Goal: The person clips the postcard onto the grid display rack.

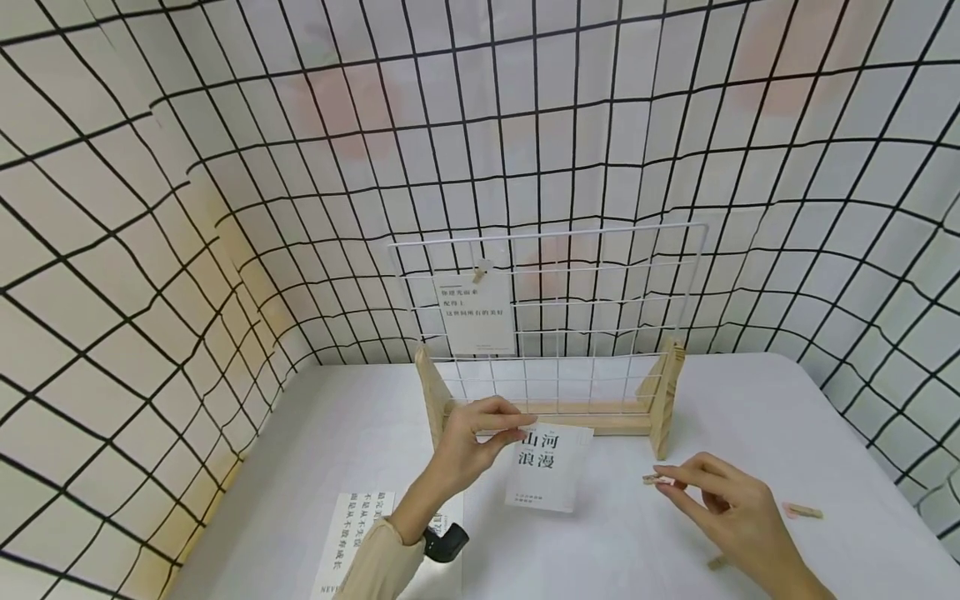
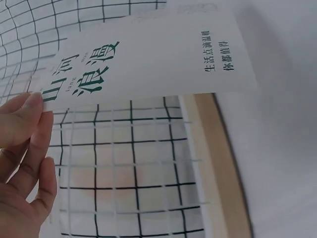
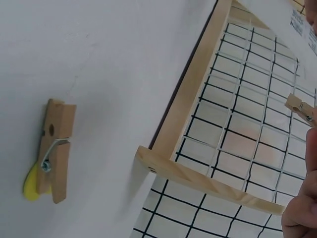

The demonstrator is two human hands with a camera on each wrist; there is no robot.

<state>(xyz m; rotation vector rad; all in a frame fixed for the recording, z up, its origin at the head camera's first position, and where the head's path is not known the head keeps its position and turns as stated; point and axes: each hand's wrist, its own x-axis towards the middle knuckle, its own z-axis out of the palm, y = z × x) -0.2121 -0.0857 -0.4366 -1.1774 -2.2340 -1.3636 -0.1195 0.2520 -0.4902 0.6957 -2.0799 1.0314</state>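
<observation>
My left hand point(image 1: 480, 437) pinches a white card point(image 1: 551, 479) by its upper left corner, between thumb and fingers. Dark green Chinese characters are printed on the card, which hangs in front of the wire rack. To the right, my right hand point(image 1: 731, 508) holds a small wooden clothespin point(image 1: 654, 480) at its fingertips, apart from the card. Behind both hands stands the white wire grid rack point(image 1: 558, 304) on a wooden base. One printed card point(image 1: 476, 321) hangs on its left side under a wooden clothespin point(image 1: 480, 272).
Printed cards point(image 1: 352, 533) lie on the white table point(image 1: 285, 467) at the front left, partly beneath my left forearm. Two more clothespins, one point(image 1: 804, 510) beyond my right hand and one point(image 1: 717, 563) below it, lie on the table. Black-grid cloth point(image 1: 570, 125) surrounds the table.
</observation>
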